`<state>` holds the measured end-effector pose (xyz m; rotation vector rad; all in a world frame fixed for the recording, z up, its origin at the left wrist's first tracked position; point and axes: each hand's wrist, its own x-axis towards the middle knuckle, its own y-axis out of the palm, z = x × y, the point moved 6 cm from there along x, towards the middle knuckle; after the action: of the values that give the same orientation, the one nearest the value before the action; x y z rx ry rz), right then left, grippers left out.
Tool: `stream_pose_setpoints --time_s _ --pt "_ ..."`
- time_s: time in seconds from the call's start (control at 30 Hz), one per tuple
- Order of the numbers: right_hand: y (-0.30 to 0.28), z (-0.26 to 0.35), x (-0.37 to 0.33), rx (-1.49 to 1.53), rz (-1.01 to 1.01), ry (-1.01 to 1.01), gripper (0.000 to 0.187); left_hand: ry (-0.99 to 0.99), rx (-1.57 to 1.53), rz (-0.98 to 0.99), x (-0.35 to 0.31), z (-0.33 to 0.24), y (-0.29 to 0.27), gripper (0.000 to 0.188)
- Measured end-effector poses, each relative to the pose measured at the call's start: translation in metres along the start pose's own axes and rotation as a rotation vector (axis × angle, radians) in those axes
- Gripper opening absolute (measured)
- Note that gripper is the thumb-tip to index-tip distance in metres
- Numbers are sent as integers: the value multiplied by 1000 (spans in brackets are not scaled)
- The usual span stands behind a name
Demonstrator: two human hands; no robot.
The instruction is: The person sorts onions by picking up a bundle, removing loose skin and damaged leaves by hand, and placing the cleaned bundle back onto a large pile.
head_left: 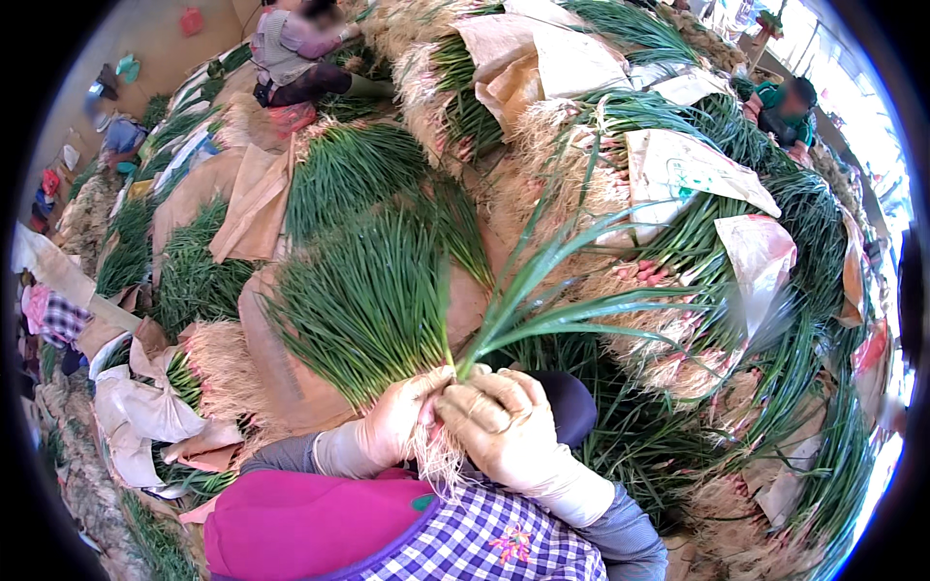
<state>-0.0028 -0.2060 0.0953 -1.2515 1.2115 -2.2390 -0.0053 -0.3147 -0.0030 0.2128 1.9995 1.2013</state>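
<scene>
My gloved left hand (395, 416) is closed round the base of a wide fanned bunch of onion-like green stalks (373, 290). Their leaves spread up and away to the left. Close against it, my gloved right hand (504, 426) has its fingers curled over the base of a few stalks with broader leaves (542, 315), which reach out to the upper right. Pale stringy roots (438, 460) hang below both hands. The fingers hide just where the two lots of stalks meet.
Brown sheeting (300, 358) lies beneath the bunch. Stacked rooted bundles (630, 281) rise on the right, partly under pale sacking (688, 174). Another green bundle (354, 174) lies farther off, and a rooty bundle (223, 368) at left. A seated person (300, 58) and another person (785, 111) are farther back.
</scene>
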Motion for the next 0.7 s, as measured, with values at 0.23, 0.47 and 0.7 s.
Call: stream_pose_setpoints --time_s 0.23,0.47,0.7 --pt "-26 -35 -20 145 -149 204 24 598 330 58 -26 -84 16 42" --pt "-30 -97 -119 232 -155 703 19 699 390 -58 70 -172 -20 55" --pt "-27 -129 -214 251 -277 1205 18 579 397 -169 268 -225 -84 33"
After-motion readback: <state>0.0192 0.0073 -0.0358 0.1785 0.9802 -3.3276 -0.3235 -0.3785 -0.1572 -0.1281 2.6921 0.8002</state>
